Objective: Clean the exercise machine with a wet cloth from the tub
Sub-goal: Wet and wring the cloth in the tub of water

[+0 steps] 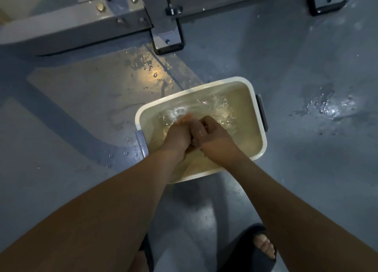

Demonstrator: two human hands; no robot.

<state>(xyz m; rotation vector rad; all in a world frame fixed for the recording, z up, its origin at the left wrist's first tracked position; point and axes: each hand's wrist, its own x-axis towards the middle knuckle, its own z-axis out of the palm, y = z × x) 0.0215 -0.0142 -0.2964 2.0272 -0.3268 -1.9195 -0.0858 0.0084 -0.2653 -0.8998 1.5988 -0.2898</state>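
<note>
The white tub (204,92) sits on the grey floor (286,56) in the middle of the view. It is full of cloudy yellow water (245,124), and the water is splashing at the far side. The tub has a grey handle (142,142) at 9 o'clock and another grey handle (262,112) at 3 o'clock. Both hands are down in the water, pressed close together. The left hand (179,133) touches the right hand (214,133), and the fingers look bent. I cannot tell if they are squeezing a cloth or not, because no cloth shows clearly between them. The exercise machine (81,24) is at 12 o'clock from the tub, well apart from it. Its grey bars have bolts, and one metal foot (167,40) stands on the floor. A shiny wet patch (143,67) lies at 11 o'clock from the tub. More drops (327,105) lie at 3 o'clock. A foot in a dark sandal (259,249) is at 5 o'clock.
</note>
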